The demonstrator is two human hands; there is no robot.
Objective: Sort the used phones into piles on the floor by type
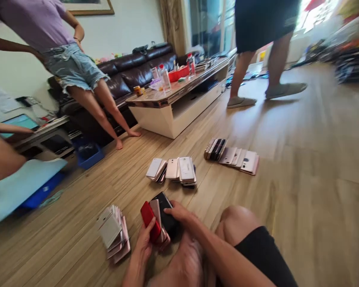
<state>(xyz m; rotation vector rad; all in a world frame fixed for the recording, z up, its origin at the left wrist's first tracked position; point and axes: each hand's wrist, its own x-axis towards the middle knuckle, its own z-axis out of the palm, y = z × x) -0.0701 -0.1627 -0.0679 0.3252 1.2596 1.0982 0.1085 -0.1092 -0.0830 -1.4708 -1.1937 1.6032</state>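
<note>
Three fanned phones [157, 211] sit at 6 o'clock in the head view. The left hand [144, 247] grips them from below, thumb pressed on the red phone [146, 213]. The right hand [182, 215] pinches the black phone [166, 211]. More phone stacks [175, 169] lie at 12 o'clock on the floor [287, 159].

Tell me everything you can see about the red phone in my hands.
The red phone is a slim, glossy slab with rounded corners, its shell looking like plastic or metal. It sits at the left end of a fan with a pinkish phone and a black phone, tilted above the wooden floor. The left hand holds it, thumb across its lower half; the right hand holds the black phone.
</note>
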